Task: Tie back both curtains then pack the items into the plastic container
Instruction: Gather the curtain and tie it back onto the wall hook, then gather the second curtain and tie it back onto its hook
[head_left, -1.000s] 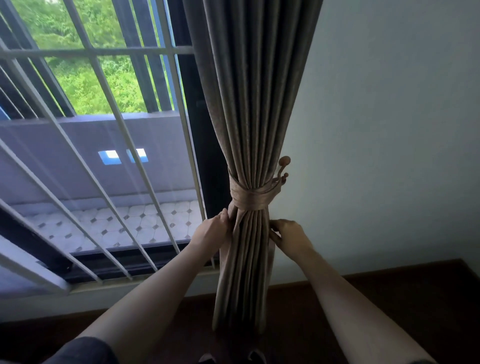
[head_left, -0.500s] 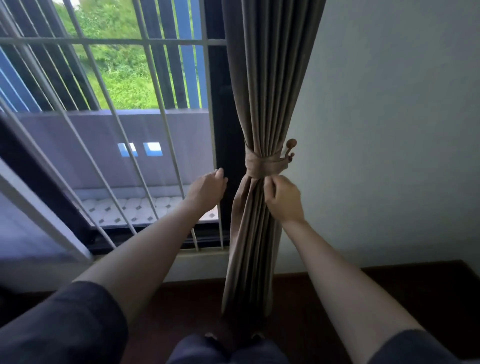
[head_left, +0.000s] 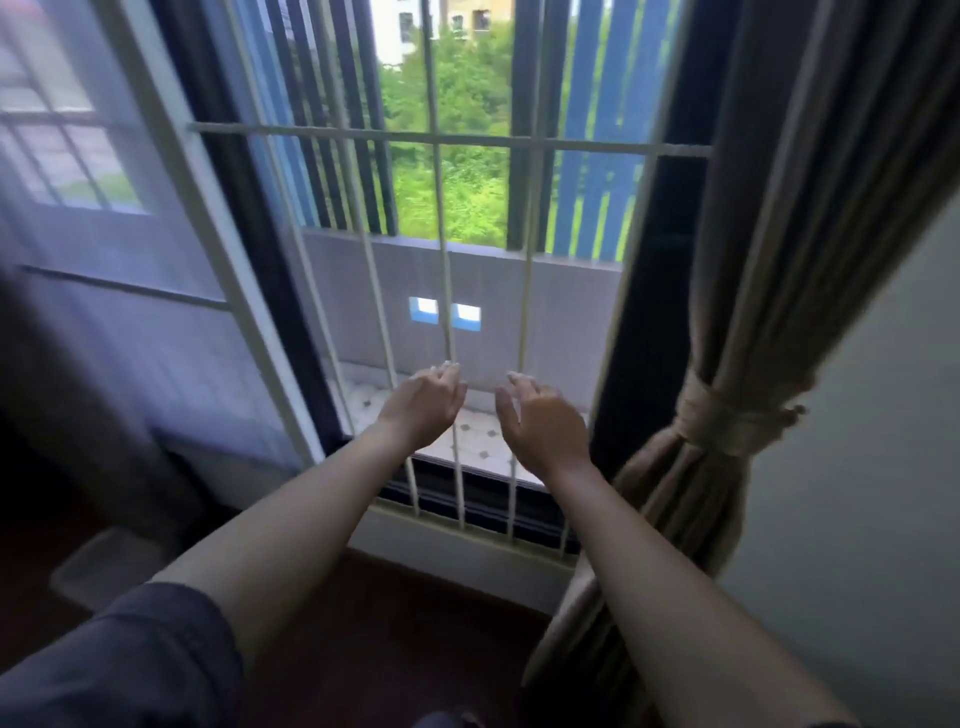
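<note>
Both hands are raised side by side in front of the window grille (head_left: 447, 140), near each other but apart. The left hand (head_left: 423, 402) and the right hand (head_left: 540, 421) hold nothing; their fingers (head_left: 519, 382) are released and loosely bent, palms turned partly toward each other. Whether the left fingertips touch a bar of the grille cannot be told.

The curtain (head_left: 769, 234) hangs at the right edge of the window, beside the wall (head_left: 883, 415) and well clear of both hands. It is gathered into a tight bundle and bound by a tieback (head_left: 722, 421) wrapped around it at about the height of the hands; below the tieback the folds spread and reach the dark floor (head_left: 395, 623).

A dark sleeve (head_left: 119, 670) covers the left upper arm. On the floor at the far left lies a pale shape (head_left: 104, 566), too blurred to identify.
</note>
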